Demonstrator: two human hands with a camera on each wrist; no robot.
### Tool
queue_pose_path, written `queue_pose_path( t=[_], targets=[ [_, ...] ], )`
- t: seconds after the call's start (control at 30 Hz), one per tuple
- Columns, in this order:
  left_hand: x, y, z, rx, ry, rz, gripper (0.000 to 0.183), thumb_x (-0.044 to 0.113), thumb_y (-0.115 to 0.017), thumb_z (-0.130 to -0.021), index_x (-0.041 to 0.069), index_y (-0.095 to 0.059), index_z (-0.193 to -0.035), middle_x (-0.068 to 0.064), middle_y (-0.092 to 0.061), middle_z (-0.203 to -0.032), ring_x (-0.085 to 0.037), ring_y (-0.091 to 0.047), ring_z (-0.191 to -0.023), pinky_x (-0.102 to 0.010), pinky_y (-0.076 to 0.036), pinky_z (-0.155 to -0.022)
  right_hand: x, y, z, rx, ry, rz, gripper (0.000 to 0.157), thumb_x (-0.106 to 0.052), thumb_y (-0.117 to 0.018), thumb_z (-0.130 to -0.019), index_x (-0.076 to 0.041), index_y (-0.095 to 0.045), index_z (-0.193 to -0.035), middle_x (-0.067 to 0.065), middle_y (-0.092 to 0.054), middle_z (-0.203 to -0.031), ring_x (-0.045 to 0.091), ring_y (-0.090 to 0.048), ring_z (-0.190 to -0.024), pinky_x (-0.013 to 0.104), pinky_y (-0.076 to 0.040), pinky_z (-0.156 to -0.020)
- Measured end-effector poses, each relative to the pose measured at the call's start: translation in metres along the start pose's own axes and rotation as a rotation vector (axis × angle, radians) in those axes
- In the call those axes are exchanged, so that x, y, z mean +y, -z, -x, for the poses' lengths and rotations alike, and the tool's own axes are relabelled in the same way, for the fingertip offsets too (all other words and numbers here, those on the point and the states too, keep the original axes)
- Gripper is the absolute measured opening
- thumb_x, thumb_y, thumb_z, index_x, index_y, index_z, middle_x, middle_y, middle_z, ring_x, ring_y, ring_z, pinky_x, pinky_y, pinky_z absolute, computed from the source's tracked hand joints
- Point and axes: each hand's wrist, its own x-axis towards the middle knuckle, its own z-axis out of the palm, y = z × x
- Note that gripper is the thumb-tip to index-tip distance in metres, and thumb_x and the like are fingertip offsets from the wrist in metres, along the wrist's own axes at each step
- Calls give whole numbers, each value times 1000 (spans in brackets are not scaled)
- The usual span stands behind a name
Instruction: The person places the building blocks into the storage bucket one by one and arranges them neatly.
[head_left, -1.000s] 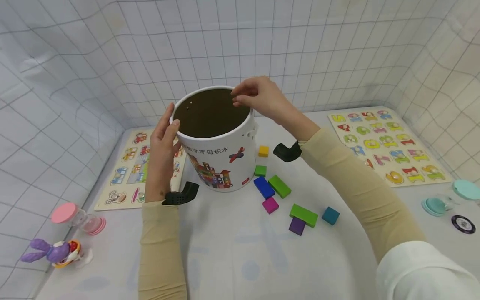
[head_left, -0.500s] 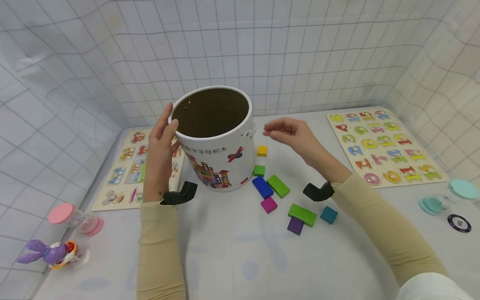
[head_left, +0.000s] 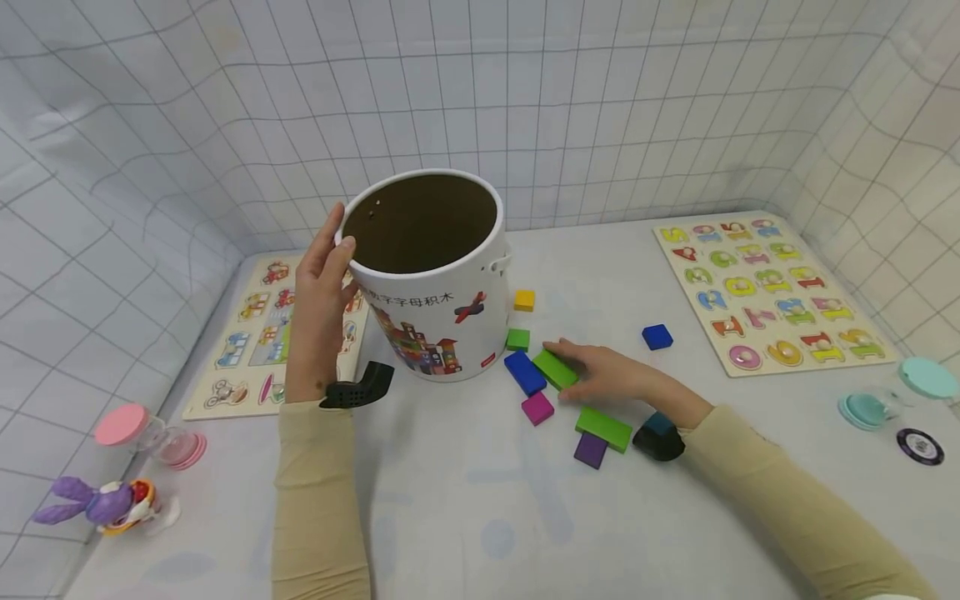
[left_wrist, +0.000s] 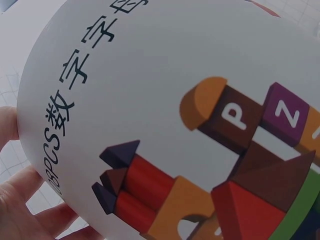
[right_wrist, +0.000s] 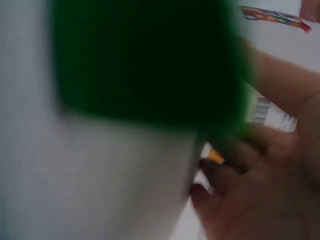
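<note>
A tall white bucket [head_left: 480, 321] with Chinese lettering and printed building blocks stands with its dark opening facing up. My left hand [head_left: 318, 292] holds its left side, thumb and fingers spread around the wall near the rim; the left wrist view shows the bucket [left_wrist: 150, 95] filling the picture and fingers [left_wrist: 25, 185] at its edge. My right hand [head_left: 611, 372] is low over the table, its thumb and index finger at either end of a green block [head_left: 556, 369], pinching it. In the right wrist view a blurred green shape [right_wrist: 145, 60] covers part of that hand.
Around the right hand lie blue [head_left: 525, 373], magenta [head_left: 537, 409], purple [head_left: 591, 451], green [head_left: 604, 428] and yellow [head_left: 524, 301] blocks. Another blue block [head_left: 657, 337] sits farther right. Puzzle boards [head_left: 705, 300] flank the bucket. Sand timers [head_left: 866, 411] and a purple rabbit figure [head_left: 108, 506] lie outward.
My right hand has left the bucket's rim and come down right to the green block. A blue block now shows near the right puzzle board. My left hand keeps its place.
</note>
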Motion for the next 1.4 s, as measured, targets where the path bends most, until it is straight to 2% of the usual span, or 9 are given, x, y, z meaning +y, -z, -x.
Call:
queue_pose_path(
  t=[0.13,0.37,0.6,0.7,0.8,0.93,1.03,1.2,1.4],
  targets=[
    [1,0,-1,-3,-12,-7,47,32,-52,-89,30,-38,-135,14,-25,-141,-11,-22,-129,-56,-18,-101,-2,-4,-1,65,6,69,67,-21,-65,-81,-14,-31,-139,15,-24,-143,29,-22,-131,46,-25,-102],
    [3,0,-1,-9,-9,4,48,31,-51,-90,29,-38,-135,15,-25,-141,-7,-18,-130,-56,-15,-102,0,-1,-6,248,6,133,42,-10,-63,-81,-9,-54,-123,8,-53,-123,25,-44,-117,42,-37,-95],
    [4,-1,-2,-3,4,-10,48,33,-51,-89,30,-37,-135,17,-25,-141,-5,-18,-129,-56,-14,-102,-1,8,-6,260,23,143,38,-10,-62,-82,-6,-57,-119,8,-57,-116,24,-52,-106,37,-45,-87],
    [4,-1,-2,-1,6,-7,48,33,-51,-89,31,-38,-135,17,-25,-140,-5,-18,-129,-57,-14,-101,-7,19,-4,219,75,34,37,-12,-61,-84,-6,-55,-120,8,-57,-115,22,-54,-102,34,-47,-83],
    [3,-1,-2,0,1,-11,47,33,-51,-89,31,-38,-135,17,-25,-141,-6,-18,-129,-57,-14,-101,-22,35,3,183,137,-153,36,-16,-59,-86,-9,-55,-120,6,-57,-114,19,-56,-97,31,-48,-81],
    [2,-1,-3,1,-5,-18,47,32,-51,-89,31,-39,-134,16,-25,-141,-7,-18,-129,-57,-15,-101,-59,57,15,170,246,-421,35,-18,-56,-88,-9,-54,-122,8,-57,-114,22,-58,-96,34,-47,-84],
    [2,-1,-4,0,-15,-25,47,32,-51,-89,31,-39,-134,15,-25,-141,-9,-19,-130,-57,-16,-101,-88,71,17,205,345,-546,35,-16,-54,-89,-9,-52,-123,12,-57,-115,26,-57,-99,38,-45,-87],
    [2,0,-3,0,-11,-24,47,32,-52,-89,31,-39,-134,14,-25,-142,-11,-20,-130,-56,-17,-101,-126,84,-1,299,377,-620,34,-17,-55,-89,-12,-53,-122,11,-56,-116,26,-54,-104,38,-42,-90],
    [1,1,-1,4,5,-25,46,33,-51,-89,33,-38,-134,16,-25,-141,-7,-18,-130,-56,-17,-101,-147,90,-28,372,285,-571,33,-16,-56,-88,-12,-55,-120,3,-56,-115,17,-53,-103,33,-41,-92]
  ],
)
